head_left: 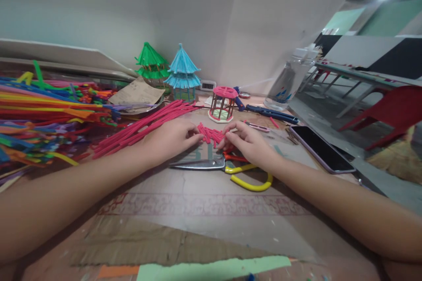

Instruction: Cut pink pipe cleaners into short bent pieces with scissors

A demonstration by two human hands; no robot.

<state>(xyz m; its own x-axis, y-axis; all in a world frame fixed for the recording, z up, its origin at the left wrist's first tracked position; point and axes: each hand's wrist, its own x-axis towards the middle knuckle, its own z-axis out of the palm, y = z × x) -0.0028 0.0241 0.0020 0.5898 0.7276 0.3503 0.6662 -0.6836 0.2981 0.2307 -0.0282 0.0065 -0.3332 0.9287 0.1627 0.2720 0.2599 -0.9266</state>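
Closest to you is that pale green strip [212,268], on the near side of the scissors [228,167], with a flat piece of cardboard [132,244] between the two. Your short pink pieces [210,135] are in a little heap just beyond the scissors, and the long pink stems [145,125] lie beyond them and off to the left. Looks to me like you're sorting or squaring up that heap, so imo: nudge the pieces in from both ends, get them all facing one way, and go light, since they look fuzzy and probably squash or roll easily. I'd also mind the right wrist, as the yellow handle of the scissors is right by it. Finger check: your left hand [173,140], beyond the blade side of the scissors, is half curled with a gap between thumb and forefinger, tips at the heap's left end, nothing clearly gripped. Your right hand [246,141], past the handle side of the scissors, has thumb and fingertips bunched close at the other end; can't tell if there's a piece pinched in there.
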